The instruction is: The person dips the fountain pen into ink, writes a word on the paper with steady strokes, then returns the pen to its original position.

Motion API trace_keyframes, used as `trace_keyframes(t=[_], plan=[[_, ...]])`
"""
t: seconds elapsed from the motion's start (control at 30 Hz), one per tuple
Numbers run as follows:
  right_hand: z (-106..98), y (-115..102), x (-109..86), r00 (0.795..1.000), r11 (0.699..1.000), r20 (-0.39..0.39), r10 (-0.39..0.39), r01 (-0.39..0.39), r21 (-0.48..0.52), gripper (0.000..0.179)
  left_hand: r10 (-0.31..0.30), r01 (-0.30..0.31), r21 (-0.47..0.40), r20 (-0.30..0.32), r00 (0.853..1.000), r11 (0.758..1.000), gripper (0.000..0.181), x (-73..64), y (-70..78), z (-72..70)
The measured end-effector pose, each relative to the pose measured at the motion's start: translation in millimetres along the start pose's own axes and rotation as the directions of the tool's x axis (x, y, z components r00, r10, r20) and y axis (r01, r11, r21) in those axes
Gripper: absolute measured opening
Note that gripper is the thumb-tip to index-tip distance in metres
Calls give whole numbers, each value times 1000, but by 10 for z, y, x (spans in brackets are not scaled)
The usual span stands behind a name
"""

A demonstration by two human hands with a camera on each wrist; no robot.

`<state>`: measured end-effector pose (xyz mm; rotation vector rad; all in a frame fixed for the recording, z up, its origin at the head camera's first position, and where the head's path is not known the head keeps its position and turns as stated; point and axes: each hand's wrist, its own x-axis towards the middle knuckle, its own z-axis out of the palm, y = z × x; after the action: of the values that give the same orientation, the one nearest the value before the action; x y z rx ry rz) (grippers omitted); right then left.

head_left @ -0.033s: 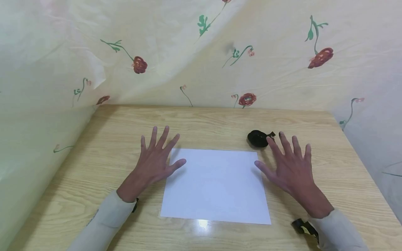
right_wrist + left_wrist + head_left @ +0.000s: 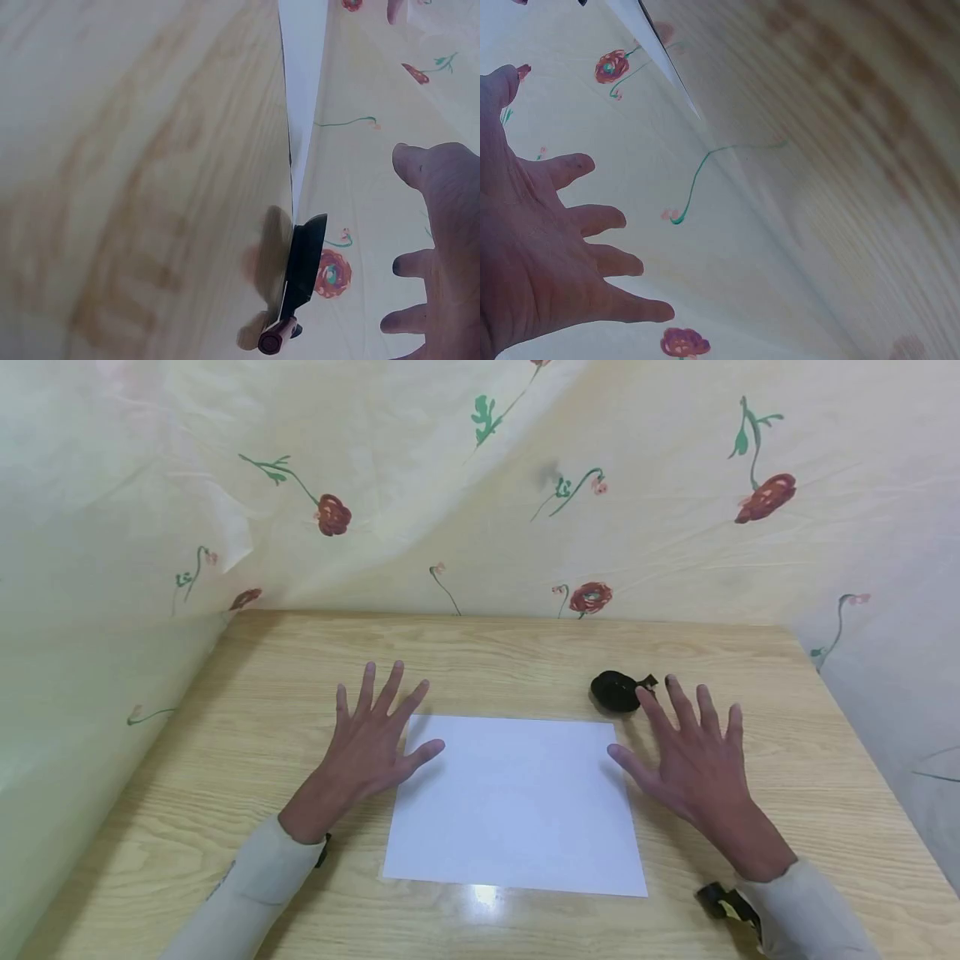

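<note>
A blank white sheet of paper (image 2: 517, 806) lies flat on the wooden table, between my two hands. My left hand (image 2: 367, 743) hovers at the sheet's left edge, fingers spread and holding nothing. Over the right edge, my right hand (image 2: 693, 760) is also spread and holds nothing. Just beyond the right hand's fingers sits a small rounded black object (image 2: 617, 692) with a short stub; the index finger partly covers it in the head view. In the right wrist view this black object (image 2: 306, 255) has a reddish-brown end and stands apart from the fingers.
Floral cloth (image 2: 420, 485) hangs behind the wooden table (image 2: 360, 639) and along both its sides. Dark straps (image 2: 727, 906) show below the sleeves at the wrists. Light glares off the table just in front of the paper.
</note>
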<state>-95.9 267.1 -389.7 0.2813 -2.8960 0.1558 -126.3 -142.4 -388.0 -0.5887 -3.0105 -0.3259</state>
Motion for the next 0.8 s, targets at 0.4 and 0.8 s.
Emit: trace_keyframes(t=[0.4, 0.8], plan=[[-1, -7, 4, 1000, 1000, -5, 3, -3, 10, 86, 0, 1, -14, 17, 1000, 1000, 85, -9, -13, -11], [3, 1, 18, 999, 999, 36, 39, -39, 6, 87, 92, -72, -95, 224, 970, 993, 95, -65, -43, -15]])
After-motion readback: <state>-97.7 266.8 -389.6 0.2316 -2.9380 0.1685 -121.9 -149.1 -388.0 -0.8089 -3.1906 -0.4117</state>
